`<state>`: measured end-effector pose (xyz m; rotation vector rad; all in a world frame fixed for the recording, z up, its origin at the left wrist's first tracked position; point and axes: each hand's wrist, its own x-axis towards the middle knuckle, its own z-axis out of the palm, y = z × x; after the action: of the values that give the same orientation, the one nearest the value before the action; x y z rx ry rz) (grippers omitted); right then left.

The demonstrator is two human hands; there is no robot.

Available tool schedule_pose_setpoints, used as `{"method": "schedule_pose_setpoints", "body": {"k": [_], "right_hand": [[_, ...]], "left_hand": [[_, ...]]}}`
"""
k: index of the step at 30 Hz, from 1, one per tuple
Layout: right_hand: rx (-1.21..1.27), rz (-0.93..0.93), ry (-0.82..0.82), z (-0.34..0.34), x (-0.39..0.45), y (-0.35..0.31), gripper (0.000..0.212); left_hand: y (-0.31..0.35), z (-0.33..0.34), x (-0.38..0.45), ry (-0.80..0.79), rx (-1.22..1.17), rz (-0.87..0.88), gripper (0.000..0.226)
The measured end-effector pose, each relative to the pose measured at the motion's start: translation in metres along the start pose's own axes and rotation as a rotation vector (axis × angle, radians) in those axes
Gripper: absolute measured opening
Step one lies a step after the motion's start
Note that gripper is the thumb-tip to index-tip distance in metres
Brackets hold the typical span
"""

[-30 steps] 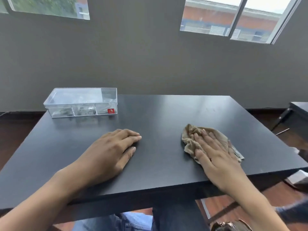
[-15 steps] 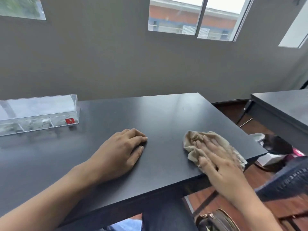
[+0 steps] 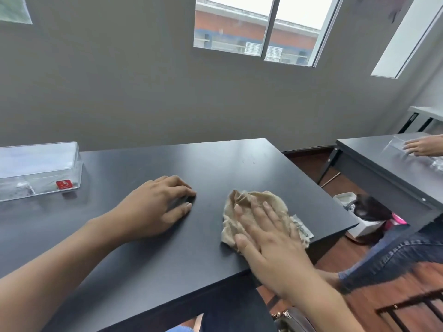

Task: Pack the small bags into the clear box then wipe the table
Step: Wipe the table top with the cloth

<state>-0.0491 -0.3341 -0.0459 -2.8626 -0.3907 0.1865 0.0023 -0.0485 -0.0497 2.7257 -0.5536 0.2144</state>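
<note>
At the far left the clear box [image 3: 39, 170] sits on the black tabletop [image 3: 215, 164], near its back edge and partly cut off by the frame. Its lid looks closed, and small items show dimly through the front wall beside a red sticker; whether these are the small bags cannot be told for certain. Standing well apart from both hands, the box seems parked out of the way so the surface can be cleaned.

Toward the middle, the left hand [image 3: 155, 207] rests palm down on the tabletop, fingers loosely bent with their tips touching the surface and holding nothing. It probably serves as a brace while the other arm works.

Further right, the right hand [image 3: 266, 236] lies flat on a crumpled beige cloth [image 3: 249, 200], fingers straight and slightly spread, pressing it onto the tabletop near the front right corner. A flat palm spreads pressure across the cloth, which suits wiping. The packing step appears done and the wiping is in hand.

At the far right, beyond a gap of wooden floor, a second table [image 3: 374, 159] carries another person's hand [image 3: 422, 147] resting on something clear.
</note>
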Motion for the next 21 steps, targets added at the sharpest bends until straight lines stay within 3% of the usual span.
{"method": "schedule_pose_setpoints", "body": {"k": [5, 15, 21], "right_hand": [[-0.033, -0.077, -0.029, -0.002, -0.008, -0.007, 0.060], [-0.164, 0.021, -0.041, -0.024, 0.178, 0.015, 0.071], [-0.128, 0.071, 0.004, -0.021, 0.197, 0.004, 0.072]], "left_hand": [[-0.009, 0.006, -0.001, 0.068, -0.033, -0.017, 0.042], [-0.011, 0.011, -0.006, 0.121, 0.022, -0.091, 0.050], [-0.011, 0.007, -0.005, 0.113, 0.040, -0.103, 0.050]]}}
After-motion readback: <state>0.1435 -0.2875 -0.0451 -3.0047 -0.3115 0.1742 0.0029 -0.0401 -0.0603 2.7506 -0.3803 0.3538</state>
